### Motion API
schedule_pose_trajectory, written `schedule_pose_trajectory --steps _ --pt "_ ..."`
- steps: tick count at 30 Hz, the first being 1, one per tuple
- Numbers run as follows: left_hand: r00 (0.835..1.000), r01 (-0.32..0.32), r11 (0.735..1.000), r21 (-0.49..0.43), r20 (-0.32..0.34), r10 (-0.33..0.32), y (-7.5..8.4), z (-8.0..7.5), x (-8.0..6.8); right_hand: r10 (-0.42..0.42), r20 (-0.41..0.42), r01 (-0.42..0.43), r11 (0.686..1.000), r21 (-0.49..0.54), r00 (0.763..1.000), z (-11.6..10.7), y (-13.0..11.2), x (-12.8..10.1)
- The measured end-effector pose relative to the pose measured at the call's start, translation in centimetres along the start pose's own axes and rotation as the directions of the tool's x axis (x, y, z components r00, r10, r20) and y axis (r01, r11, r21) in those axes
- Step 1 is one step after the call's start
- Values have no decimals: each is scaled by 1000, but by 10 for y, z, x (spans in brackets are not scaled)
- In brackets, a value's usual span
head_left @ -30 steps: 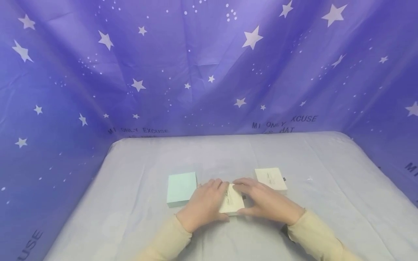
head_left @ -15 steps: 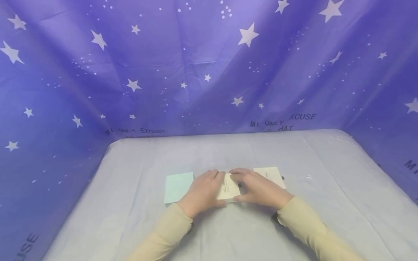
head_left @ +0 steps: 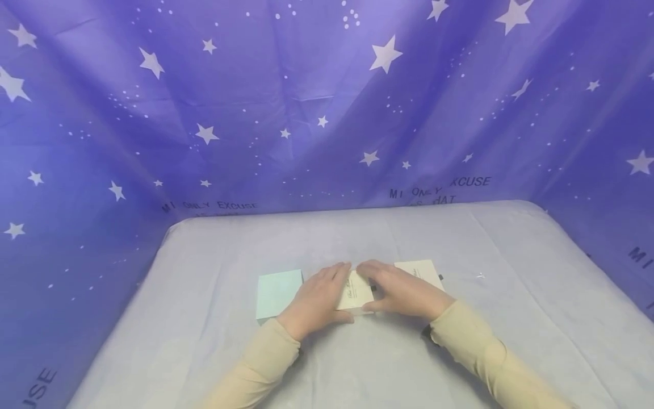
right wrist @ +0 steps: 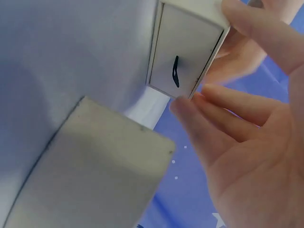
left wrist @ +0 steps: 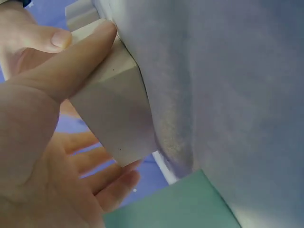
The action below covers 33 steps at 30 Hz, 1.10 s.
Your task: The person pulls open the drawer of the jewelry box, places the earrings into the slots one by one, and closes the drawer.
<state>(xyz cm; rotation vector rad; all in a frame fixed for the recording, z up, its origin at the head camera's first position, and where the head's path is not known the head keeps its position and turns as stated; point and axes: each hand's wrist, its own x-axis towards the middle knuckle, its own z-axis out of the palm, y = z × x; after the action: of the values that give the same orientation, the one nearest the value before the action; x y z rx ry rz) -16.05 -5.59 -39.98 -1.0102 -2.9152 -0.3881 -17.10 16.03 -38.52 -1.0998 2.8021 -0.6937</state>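
A small cream-white drawer box [head_left: 355,292] with dark script on its lid lies between my two hands. My left hand [head_left: 317,298] holds its left end, thumb along the near side and fingers at the far side. On the right end, my right hand [head_left: 401,289] grips the corners with thumb and fingertips. In the right wrist view the drawer front [right wrist: 185,52] sits flush in its sleeve and carries a black pull loop [right wrist: 175,72]. The left wrist view shows the plain opposite end [left wrist: 118,116] of this box.
A mint-green box [head_left: 278,292] lies just left of my left hand. Behind my right hand lies a second white box [head_left: 419,271] with a dark tab, partly covered. A pale cloth [head_left: 245,244] covers the table, and a purple star curtain [head_left: 306,68] hangs behind it.
Both hands have moved the white drawer box a little away from me across the cloth. The mint-green box and the second white box have stayed put; the head view shifted slightly.
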Motion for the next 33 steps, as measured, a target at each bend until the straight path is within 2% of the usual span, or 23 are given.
schedule_pose_trajectory --steps 6,10,15,23,29,33 --pt "1000 29 999 -31 -2 -29 -1 -12 -11 12 -22 -11 1000 4 1000 -1 -9 2" --pt "998 64 998 -30 -10 -64 -6 -20 -21 -41 -35 41 999 -1 999 1 -20 9" --pt "996 82 996 -38 -32 -83 -20 -29 -39 -91 -36 90 996 -25 995 8 -33 22" --pt "984 171 985 -35 -46 -173 -44 -38 -61 -83 -19 82 995 -49 996 15 -52 41" --pt "978 197 980 -25 -61 -199 -58 -39 -75 -67 -6 67 998 -19 998 23 -63 52" --pt "977 203 979 -20 -68 -204 -64 -39 -82 -95 12 95 995 9 995 30 -69 60"
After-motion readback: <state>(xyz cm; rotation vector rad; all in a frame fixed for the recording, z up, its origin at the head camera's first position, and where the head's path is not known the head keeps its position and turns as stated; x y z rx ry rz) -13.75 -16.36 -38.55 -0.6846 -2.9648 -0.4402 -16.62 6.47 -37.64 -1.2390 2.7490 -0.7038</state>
